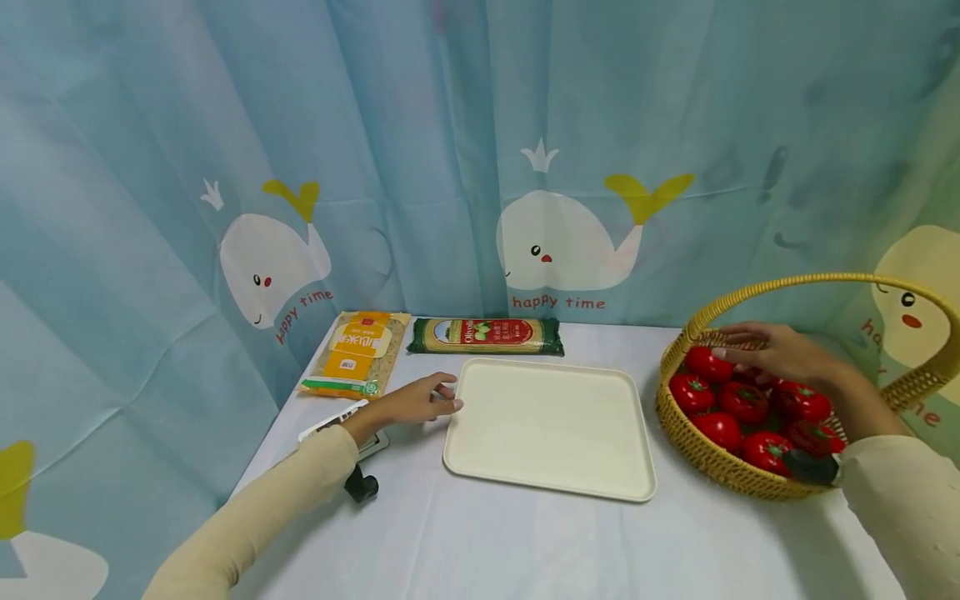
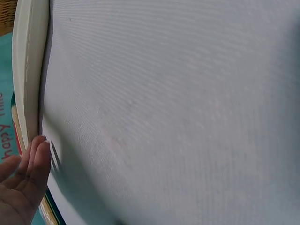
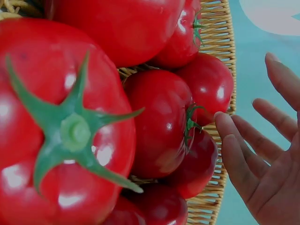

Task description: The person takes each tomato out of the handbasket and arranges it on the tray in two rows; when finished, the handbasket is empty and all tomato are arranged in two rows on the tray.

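Cream tray (image 1: 551, 425) lies flat in the middle of the table. At its left edge is my left hand (image 1: 420, 400), fingers loosely extended, the fingertips right at the rim. The left wrist view has the same hand (image 2: 23, 187) by the end of the tray's rim (image 2: 30, 70). To the right stands a wicker basket (image 1: 701, 454) full of several red tomatoes (image 1: 742, 403) with green stems. My right hand (image 1: 780, 354) hovers over the basket's back part. Up close, its fingers (image 3: 243, 171) are spread beside a tomato (image 3: 157, 122), with nothing between them.
An orange bag of grain (image 1: 356, 354) and a long packet (image 1: 486, 336) with a red label lie along the back. Under my left forearm are a white flat item (image 1: 372, 446) and a small black object (image 1: 362, 485). The basket's tall handle (image 1: 795, 279) arches beside my right arm.
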A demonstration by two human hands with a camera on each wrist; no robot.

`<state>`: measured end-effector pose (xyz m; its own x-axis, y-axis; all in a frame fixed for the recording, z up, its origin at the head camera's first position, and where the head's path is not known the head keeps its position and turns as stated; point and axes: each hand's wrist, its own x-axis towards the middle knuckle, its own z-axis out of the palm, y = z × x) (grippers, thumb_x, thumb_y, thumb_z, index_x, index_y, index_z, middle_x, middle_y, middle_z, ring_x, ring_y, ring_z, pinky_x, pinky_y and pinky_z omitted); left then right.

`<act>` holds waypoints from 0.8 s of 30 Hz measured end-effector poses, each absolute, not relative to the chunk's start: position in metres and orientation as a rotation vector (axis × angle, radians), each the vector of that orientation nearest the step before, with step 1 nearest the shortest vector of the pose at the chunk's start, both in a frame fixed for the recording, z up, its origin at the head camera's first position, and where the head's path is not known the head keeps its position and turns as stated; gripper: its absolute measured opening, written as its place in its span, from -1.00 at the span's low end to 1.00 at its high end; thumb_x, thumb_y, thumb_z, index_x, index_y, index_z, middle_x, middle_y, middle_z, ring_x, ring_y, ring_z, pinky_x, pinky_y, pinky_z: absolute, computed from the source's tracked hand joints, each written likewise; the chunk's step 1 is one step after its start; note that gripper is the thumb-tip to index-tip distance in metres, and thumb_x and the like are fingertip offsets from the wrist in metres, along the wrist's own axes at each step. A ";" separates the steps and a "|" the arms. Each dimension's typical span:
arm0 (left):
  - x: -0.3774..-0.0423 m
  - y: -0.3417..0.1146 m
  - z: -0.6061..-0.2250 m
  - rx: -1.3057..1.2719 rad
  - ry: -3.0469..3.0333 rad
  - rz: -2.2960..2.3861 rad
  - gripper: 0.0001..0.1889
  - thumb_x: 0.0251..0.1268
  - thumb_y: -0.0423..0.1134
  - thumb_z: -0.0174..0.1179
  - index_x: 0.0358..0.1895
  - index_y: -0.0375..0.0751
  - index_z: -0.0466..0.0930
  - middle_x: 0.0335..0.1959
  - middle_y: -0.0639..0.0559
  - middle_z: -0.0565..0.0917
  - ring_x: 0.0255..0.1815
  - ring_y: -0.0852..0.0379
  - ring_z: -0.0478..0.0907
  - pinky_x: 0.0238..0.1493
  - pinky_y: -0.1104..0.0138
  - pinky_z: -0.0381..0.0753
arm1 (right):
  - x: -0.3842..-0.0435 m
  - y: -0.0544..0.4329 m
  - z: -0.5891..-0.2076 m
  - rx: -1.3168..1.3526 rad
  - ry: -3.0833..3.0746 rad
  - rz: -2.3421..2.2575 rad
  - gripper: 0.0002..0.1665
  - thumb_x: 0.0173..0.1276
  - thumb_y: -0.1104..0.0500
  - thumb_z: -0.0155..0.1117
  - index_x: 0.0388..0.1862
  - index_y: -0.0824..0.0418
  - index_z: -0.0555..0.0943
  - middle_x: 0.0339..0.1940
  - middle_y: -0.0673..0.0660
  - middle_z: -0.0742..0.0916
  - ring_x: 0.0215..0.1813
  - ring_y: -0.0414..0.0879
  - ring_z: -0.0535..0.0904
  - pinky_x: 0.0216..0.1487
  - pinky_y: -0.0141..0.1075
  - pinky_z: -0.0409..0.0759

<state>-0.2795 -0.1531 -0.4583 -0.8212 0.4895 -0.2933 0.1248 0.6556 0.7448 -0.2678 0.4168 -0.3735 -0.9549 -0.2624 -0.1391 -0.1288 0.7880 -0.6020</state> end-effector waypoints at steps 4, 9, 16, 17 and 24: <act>-0.280 -0.150 -0.456 0.432 2.387 1.039 -0.24 0.43 0.08 0.17 0.53 -0.23 0.14 0.22 -0.15 0.53 -0.08 0.08 0.66 -0.02 0.22 0.69 | -0.271 0.416 -0.375 -0.279 2.713 -0.927 -0.20 0.56 -0.09 0.09 0.54 0.37 0.16 0.41 0.56 0.39 -0.01 0.06 0.69 -0.24 -0.16 0.72; -0.282 -0.145 -0.459 0.368 2.380 1.081 -0.24 0.42 0.02 0.21 0.51 -0.31 0.17 0.13 -0.13 0.55 -0.10 0.11 0.66 -0.06 0.25 0.71 | -0.274 0.416 -0.378 -0.259 2.664 -0.959 -0.17 0.55 -0.08 0.11 0.55 0.38 0.12 0.42 0.58 0.36 -0.06 -0.02 0.69 -0.24 -0.15 0.74; -0.286 -0.143 -0.462 0.362 2.368 1.094 -0.32 0.43 -0.04 0.22 0.45 -0.36 0.26 0.07 -0.14 0.56 -0.03 0.08 0.66 -0.12 0.27 0.74 | -0.279 0.416 -0.384 -0.240 2.652 -0.962 -0.17 0.53 -0.10 0.14 0.55 0.34 0.16 0.36 0.52 0.46 -0.15 -0.13 0.65 -0.33 -0.17 0.73; -0.286 -0.143 -0.462 0.362 2.364 1.097 -0.33 0.43 -0.05 0.22 0.44 -0.37 0.27 0.07 -0.15 0.56 -0.04 0.08 0.66 -0.12 0.27 0.74 | -0.280 0.417 -0.385 -0.239 2.651 -0.964 -0.17 0.53 -0.10 0.14 0.55 0.33 0.16 0.36 0.52 0.47 -0.16 -0.13 0.65 -0.34 -0.17 0.73; -0.286 -0.140 -0.462 0.346 2.368 1.108 -0.35 0.41 -0.09 0.24 0.41 -0.40 0.30 -0.01 -0.14 0.59 -0.14 0.12 0.65 -0.15 0.27 0.74 | -0.284 0.420 -0.391 -0.265 2.631 -0.976 -0.18 0.53 -0.03 0.16 0.55 0.37 0.14 0.38 0.59 0.42 -0.13 -0.09 0.66 -0.34 -0.16 0.72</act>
